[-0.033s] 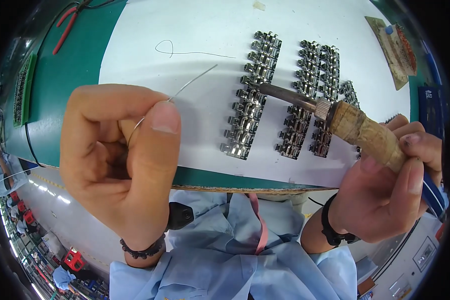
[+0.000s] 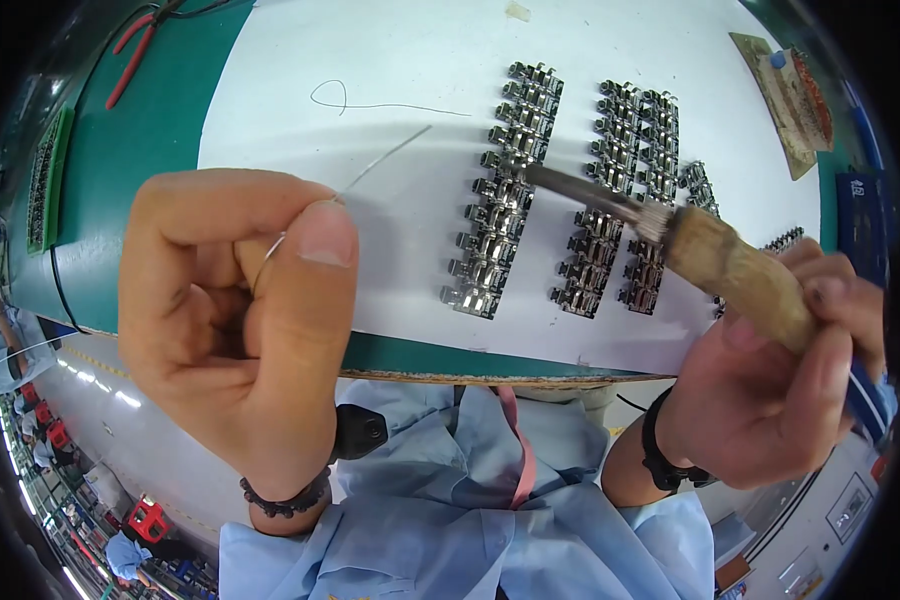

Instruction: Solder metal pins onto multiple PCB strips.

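Observation:
Between thumb and forefinger, my left hand [image 2: 245, 300] pinches a thin solder wire [image 2: 388, 155], its free end pointing up and right. My right hand [image 2: 785, 370] grips the wooden handle of a soldering iron [image 2: 735, 270]. The iron's dark tip reaches left to the nearest strip of shiny metal clip-like parts [image 2: 495, 205], around its middle; whether it touches them I cannot tell. Two more strips, a middle one [image 2: 590, 255] and another [image 2: 660, 150], lie to the right, partly hidden under the iron. The solder wire's end stays apart from the parts.
White paper [image 2: 390, 290] covers the green table mat [image 2: 160, 130]. A loose thin wire [image 2: 400, 105] lies on it. Red-handled pliers [image 2: 130, 75] and a green circuit board [image 2: 48, 180] are at left. At far right sits a wooden board [image 2: 780, 105] with a reddish-edged block.
The soldering iron and my right hand have shifted slightly right and down. My left hand and the solder wire have moved a little left.

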Motion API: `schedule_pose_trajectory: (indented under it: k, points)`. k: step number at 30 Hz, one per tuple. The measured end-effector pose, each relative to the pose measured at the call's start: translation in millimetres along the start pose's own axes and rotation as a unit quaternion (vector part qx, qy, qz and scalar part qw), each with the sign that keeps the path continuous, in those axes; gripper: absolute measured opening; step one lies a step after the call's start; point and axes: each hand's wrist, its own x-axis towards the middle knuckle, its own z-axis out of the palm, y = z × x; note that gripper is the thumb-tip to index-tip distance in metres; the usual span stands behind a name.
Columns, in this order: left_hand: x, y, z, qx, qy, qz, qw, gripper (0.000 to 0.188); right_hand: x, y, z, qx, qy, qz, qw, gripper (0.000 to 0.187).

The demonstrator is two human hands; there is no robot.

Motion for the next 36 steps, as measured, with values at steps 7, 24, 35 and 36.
schedule_pose_trajectory:
  k: [7,24,35,36]
  points:
    - [2,1,-2,0.053,-0.036,0.009,0.998,0.005,-9,-3,1,-0.014,0.03,-0.007,0.999,0.025]
    - [1,5,6,0.076,-0.091,-0.018,0.993,0.013,-26,-21,29,-0.045,0.083,-0.018,0.995,0.026]
    - [2,3,10,0.092,-0.082,-0.01,0.992,0.013,-18,-24,18,-0.08,-0.023,-0.012,0.996,0.025]
    - [2,3,10,0.092,-0.082,-0.01,0.992,0.013,-18,-24,18,-0.081,-0.017,-0.012,0.996,0.025]
